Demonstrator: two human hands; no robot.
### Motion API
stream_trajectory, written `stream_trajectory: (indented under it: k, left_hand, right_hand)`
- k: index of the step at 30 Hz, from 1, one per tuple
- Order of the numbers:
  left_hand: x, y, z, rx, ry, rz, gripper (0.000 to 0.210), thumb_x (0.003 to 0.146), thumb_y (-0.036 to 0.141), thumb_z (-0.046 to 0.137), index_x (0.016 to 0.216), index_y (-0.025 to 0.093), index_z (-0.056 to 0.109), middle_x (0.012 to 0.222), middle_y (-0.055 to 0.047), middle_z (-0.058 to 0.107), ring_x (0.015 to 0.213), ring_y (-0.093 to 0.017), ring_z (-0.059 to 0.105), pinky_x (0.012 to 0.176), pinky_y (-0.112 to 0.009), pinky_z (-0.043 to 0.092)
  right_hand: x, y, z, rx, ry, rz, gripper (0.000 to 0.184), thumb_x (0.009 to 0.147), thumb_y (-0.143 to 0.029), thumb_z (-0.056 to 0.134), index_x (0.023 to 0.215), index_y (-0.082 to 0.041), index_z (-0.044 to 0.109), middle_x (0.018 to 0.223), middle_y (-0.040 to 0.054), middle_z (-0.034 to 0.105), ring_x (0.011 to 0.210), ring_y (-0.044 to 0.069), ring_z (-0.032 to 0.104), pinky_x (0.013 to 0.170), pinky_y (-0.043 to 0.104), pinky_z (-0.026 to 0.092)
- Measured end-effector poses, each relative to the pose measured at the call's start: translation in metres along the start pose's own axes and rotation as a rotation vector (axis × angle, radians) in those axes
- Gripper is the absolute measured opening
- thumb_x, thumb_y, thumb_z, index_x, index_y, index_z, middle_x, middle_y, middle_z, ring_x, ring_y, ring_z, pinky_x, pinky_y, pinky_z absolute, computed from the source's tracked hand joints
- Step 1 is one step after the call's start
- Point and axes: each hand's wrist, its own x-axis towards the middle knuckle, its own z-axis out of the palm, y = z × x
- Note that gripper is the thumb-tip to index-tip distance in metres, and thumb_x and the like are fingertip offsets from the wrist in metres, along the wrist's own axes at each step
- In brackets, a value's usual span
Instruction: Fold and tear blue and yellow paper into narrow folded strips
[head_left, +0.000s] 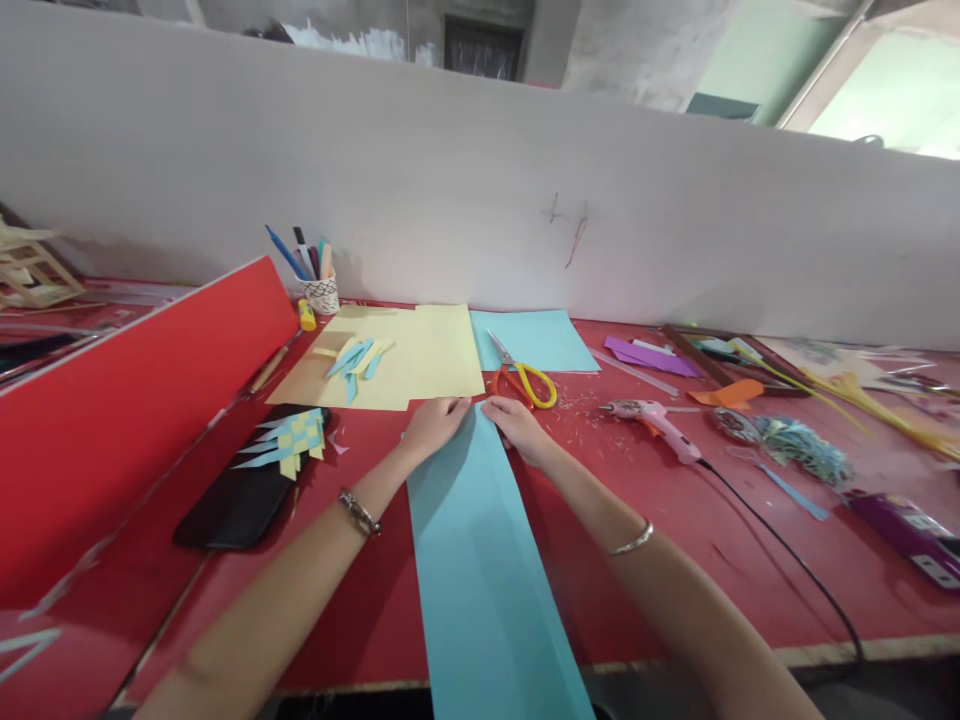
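Observation:
A long folded strip of light blue paper (480, 560) lies on the red table (660, 560), running from the near edge away from me. My left hand (433, 424) pinches its far left corner. My right hand (519, 426) presses on its far right corner. Just beyond the hands lie yellow paper sheets (420, 355) with several small blue and yellow strips (358, 358) on them. Scissors with orange and yellow handles (523, 378) rest on another light blue sheet (544, 338), close to my right hand.
A pink glue gun (651, 418) with a black cord lies to the right. A black phone (244, 490) carries a woven blue-yellow paper piece (294, 438). A red divider (127, 400) stands at left, a pen cup (321, 290) by the white back wall. Paper scraps crowd the right.

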Motion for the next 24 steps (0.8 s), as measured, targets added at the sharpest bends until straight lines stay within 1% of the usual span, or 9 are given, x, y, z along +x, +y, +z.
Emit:
stream_trajectory:
  k: [3, 4, 5, 7, 8, 10, 14, 21, 24]
  left_hand:
    - [0.005, 0.002, 0.010, -0.065, -0.034, -0.029, 0.027, 0.084, 0.034, 0.044, 0.097, 0.013, 0.056, 0.093, -0.005, 0.059, 0.080, -0.017, 0.058, 0.070, -0.036, 0.048]
    - [0.005, 0.001, 0.012, -0.082, -0.032, -0.029, 0.027, 0.083, 0.034, 0.046, 0.098, 0.013, 0.054, 0.095, -0.004, 0.058, 0.080, -0.016, 0.057, 0.069, -0.034, 0.048]
    - [0.004, 0.001, 0.014, -0.097, -0.024, -0.027, 0.026, 0.084, 0.034, 0.045, 0.094, 0.013, 0.056, 0.090, -0.003, 0.059, 0.078, -0.016, 0.057, 0.067, -0.032, 0.047]
    - [0.003, 0.000, 0.016, -0.123, 0.012, -0.021, 0.033, 0.086, 0.034, 0.036, 0.070, 0.013, 0.056, 0.066, 0.000, 0.057, 0.065, -0.014, 0.055, 0.058, -0.026, 0.042]
    - [0.002, -0.001, 0.016, -0.134, 0.035, -0.020, 0.038, 0.085, 0.034, 0.033, 0.059, 0.015, 0.052, 0.056, 0.001, 0.052, 0.060, -0.014, 0.053, 0.054, -0.025, 0.037]
    - [0.000, -0.001, 0.017, -0.156, 0.079, -0.020, 0.039, 0.082, 0.036, 0.032, 0.049, 0.017, 0.043, 0.047, 0.002, 0.044, 0.055, -0.014, 0.049, 0.049, -0.024, 0.030]
    - [-0.003, 0.000, 0.016, -0.201, 0.131, -0.017, 0.038, 0.078, 0.040, 0.033, 0.046, 0.019, 0.034, 0.044, 0.004, 0.036, 0.049, -0.012, 0.042, 0.047, -0.024, 0.023]
    - [-0.007, -0.003, 0.016, -0.240, 0.183, -0.029, 0.039, 0.076, 0.043, 0.035, 0.045, 0.020, 0.026, 0.043, 0.005, 0.027, 0.045, -0.010, 0.033, 0.045, -0.024, 0.019]
    - [-0.007, -0.004, 0.016, -0.250, 0.183, -0.031, 0.040, 0.076, 0.043, 0.035, 0.045, 0.020, 0.024, 0.043, 0.005, 0.025, 0.045, -0.009, 0.030, 0.046, -0.024, 0.019]
  right_hand:
    - [0.000, 0.000, -0.001, 0.013, 0.007, 0.012, 0.022, 0.075, -0.024, 0.045, 0.054, -0.018, 0.040, 0.039, -0.0100, 0.033, 0.031, 0.004, 0.030, 0.031, 0.017, 0.020]
    - [0.000, 0.000, 0.000, 0.017, 0.012, 0.014, 0.022, 0.074, -0.024, 0.046, 0.054, -0.018, 0.040, 0.039, -0.0098, 0.033, 0.032, 0.004, 0.031, 0.032, 0.017, 0.020]
    - [0.001, 0.000, 0.000, 0.021, 0.017, 0.015, 0.023, 0.074, -0.025, 0.047, 0.053, -0.018, 0.040, 0.039, -0.0096, 0.033, 0.033, 0.004, 0.031, 0.032, 0.017, 0.021]
    - [0.001, -0.001, 0.001, 0.029, 0.021, 0.013, 0.026, 0.074, -0.027, 0.049, 0.052, -0.017, 0.040, 0.039, -0.0091, 0.034, 0.034, 0.004, 0.032, 0.033, 0.017, 0.022]
    - [0.001, -0.001, 0.002, 0.032, 0.020, 0.013, 0.027, 0.073, -0.029, 0.050, 0.051, -0.017, 0.040, 0.039, -0.0089, 0.034, 0.034, 0.005, 0.032, 0.034, 0.017, 0.022]
    - [0.000, -0.001, 0.003, 0.034, 0.016, 0.013, 0.030, 0.072, -0.030, 0.052, 0.049, -0.018, 0.038, 0.038, -0.0088, 0.034, 0.034, 0.005, 0.033, 0.034, 0.018, 0.023]
    - [-0.005, 0.000, 0.007, 0.036, 0.002, 0.021, 0.029, 0.074, -0.031, 0.050, 0.050, -0.018, 0.039, 0.038, -0.0089, 0.035, 0.033, 0.005, 0.034, 0.033, 0.018, 0.024]
    - [-0.009, 0.002, 0.013, 0.043, -0.011, 0.014, 0.031, 0.072, -0.035, 0.051, 0.051, -0.018, 0.037, 0.038, -0.0093, 0.034, 0.032, 0.005, 0.033, 0.032, 0.017, 0.023]
    - [-0.010, 0.003, 0.014, 0.044, -0.007, -0.004, 0.031, 0.074, -0.033, 0.049, 0.050, -0.018, 0.036, 0.038, -0.0094, 0.033, 0.032, 0.004, 0.032, 0.033, 0.017, 0.023]
